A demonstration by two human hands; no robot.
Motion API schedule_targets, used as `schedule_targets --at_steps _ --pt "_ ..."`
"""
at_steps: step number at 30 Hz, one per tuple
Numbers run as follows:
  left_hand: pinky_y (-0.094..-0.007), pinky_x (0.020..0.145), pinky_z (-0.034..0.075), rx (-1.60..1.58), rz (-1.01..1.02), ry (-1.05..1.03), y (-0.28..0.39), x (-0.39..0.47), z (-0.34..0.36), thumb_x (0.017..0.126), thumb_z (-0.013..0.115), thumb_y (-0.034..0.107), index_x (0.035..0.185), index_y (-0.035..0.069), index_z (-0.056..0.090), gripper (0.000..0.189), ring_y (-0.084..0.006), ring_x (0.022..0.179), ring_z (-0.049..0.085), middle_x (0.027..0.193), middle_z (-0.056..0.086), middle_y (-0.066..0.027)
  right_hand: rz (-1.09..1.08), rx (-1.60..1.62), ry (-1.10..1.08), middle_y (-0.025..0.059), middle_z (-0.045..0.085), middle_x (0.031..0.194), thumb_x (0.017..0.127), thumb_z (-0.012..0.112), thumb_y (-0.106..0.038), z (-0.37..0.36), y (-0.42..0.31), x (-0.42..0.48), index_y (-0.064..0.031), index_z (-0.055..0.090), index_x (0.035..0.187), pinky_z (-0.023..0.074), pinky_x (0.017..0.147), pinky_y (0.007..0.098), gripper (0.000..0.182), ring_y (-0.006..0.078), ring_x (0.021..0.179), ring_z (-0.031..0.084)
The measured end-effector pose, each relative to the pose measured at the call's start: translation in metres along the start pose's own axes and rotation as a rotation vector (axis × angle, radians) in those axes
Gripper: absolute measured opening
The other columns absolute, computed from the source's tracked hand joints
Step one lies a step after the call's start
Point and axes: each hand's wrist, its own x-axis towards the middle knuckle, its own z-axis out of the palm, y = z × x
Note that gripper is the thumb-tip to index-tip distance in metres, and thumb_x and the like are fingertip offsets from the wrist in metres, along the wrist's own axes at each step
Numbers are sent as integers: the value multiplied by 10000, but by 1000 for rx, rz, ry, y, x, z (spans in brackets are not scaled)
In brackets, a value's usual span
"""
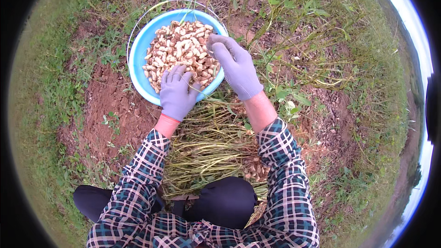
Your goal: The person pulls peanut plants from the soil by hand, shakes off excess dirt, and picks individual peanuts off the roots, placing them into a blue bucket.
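Observation:
A light blue plastic bucket [136,64] stands on the ground before me, filled with unshelled peanuts [179,46]. My left hand [177,93], in a pale purple knit glove, lies palm down over the near rim. Its fingers are apart, with the tips touching the peanuts; a thin green stalk runs beside them. Above the bucket's right rim is my right hand [235,63], in a matching glove. Its fingers curl toward the thumb, and whatever may be between them is hidden. The bucket's thin handle [129,41] leans out around the far left side.
Pulled plant stems [206,151] lie in a heap between the bucket and my knees. More peanut pods [255,168] show beside my right forearm. Bare reddish soil [110,100] is at the left, and leafy plants [293,41] grow at the right.

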Motion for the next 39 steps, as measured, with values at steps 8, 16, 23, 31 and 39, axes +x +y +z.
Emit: schedule_targets --at_steps 8,16,23,31,39 --pt "-512 1047 310 -251 9 205 12 13 -1 774 638 167 1075 35 583 333 -379 1179 476 1199 542 -177 190 -1688 234 220 367 1413 870 457 -514 -135 66 172 -57 452 1318 235 1083 467 640 333 1337 325" --pt "-397 968 424 -693 176 -147 157 133 84 886 539 381 1222 31 498 486 -363 1165 513 1235 527 -245 829 -626 31 281 536 1240 912 348 -607 -186 133 -86 88 498 1247 346 1031 351 786 358 1228 476" --pt "-418 1099 272 -177 -735 -876 121 130 192 626 732 625 1453 -15 105 1220 -362 1363 269 1514 166 -210 827 -593 155 327 595 1070 829 520 -557 -93 121 -102 121 552 1090 426 901 400 727 400 1046 585" --pt "-366 858 478 -680 -817 -852 109 72 246 810 616 320 1088 -8 640 430 -278 1001 628 1119 638 -172 727 -442 237 259 621 1033 883 496 -386 -100 152 -101 125 561 1113 409 883 364 564 318 997 581" --pt "-412 806 494 -551 -492 -750 182 -49 117 828 492 298 937 -5 670 368 -369 944 626 966 658 -222 594 -225 470 273 622 959 898 527 -324 -65 99 -268 102 534 1067 445 762 392 458 310 887 605"
